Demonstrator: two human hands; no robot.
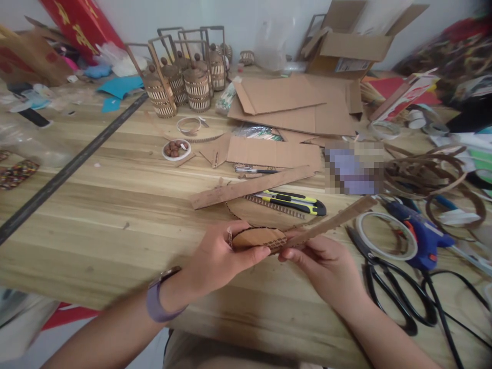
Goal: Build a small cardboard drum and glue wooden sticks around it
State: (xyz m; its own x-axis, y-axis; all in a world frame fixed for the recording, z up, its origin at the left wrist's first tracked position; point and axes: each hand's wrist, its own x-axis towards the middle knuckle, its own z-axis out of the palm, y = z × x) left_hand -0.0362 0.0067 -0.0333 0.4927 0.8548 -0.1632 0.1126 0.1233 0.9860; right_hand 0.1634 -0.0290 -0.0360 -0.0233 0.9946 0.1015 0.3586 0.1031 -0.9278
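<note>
My left hand (219, 253) is closed round a cardboard disc (255, 238), its thumb along the near edge and its fingers behind. A purple band circles that wrist. From the disc's right side a long cardboard strip (338, 218) runs up and to the right. My right hand (326, 261) pinches this strip close to the disc, thumb below and fingers behind it. Whether the strip is stuck to the disc's edge I cannot tell. Just beyond my hands lie a yellow-and-black utility knife (303, 201) and a loose cardboard strip (253, 187).
Black-handled scissors (395, 292), a roll of tape (386, 236) and a blue glue gun (426, 246) with its cord lie at right. Cardboard sheets (292, 102) are stacked farther back. Several small lidded baskets (198, 84) stand at the back left, near a dark bar (73, 166).
</note>
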